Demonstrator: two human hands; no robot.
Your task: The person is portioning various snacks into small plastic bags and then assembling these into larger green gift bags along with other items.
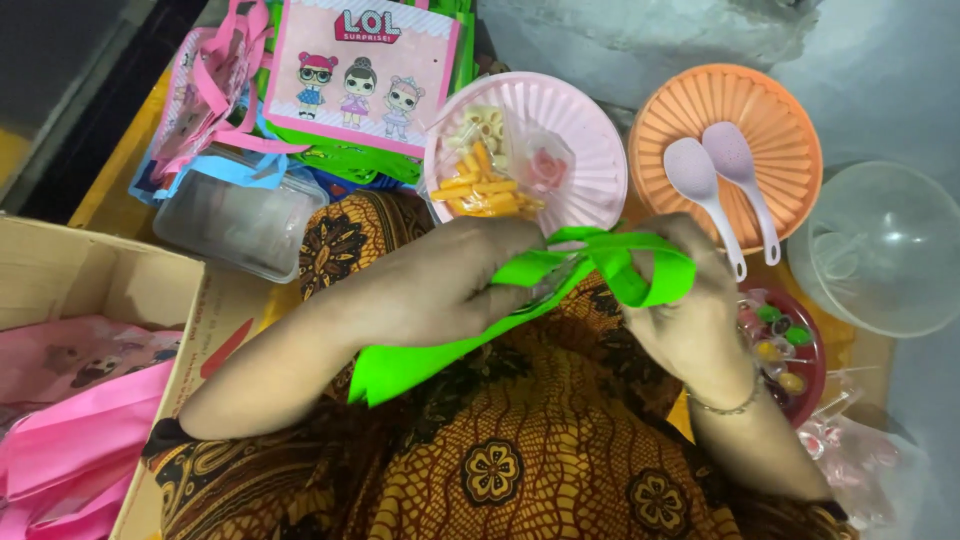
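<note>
Over the lap, which is covered by brown and gold batik cloth (520, 450), one bright green fabric bag (440, 355) is held between two hands. The left hand (455, 280) is clenched on the bag's upper edge, near the middle of the view, and the bag's body is seen hanging down and to the left beneath the forearm. The right hand (690, 310) is closed around the bag's green handle loop (640, 262), which is stretched across between the two hands; one thin bracelet (722, 405) is worn at that wrist. Just beyond the hands, one pink ribbed bowl (585, 140) is seen, and in it one clear packet of orange and pale snack pieces (485, 175) is laid. Beside it to the right, one orange ribbed bowl (780, 120) is set, with two pale plastic spoons (700, 185) laid side by side across it. Further right, one clear plastic bowl (885, 250) is placed. Near the right wrist, one small red dish of coloured sweets (785, 350) is partly hidden by the hand. At the top, one pink cartoon-printed bag (365, 75) is stacked over further green bags, and one clear lidded container (240, 215) is set below it. At the left, one cardboard box (110, 280) is filled with pink bags (70, 440).
</note>
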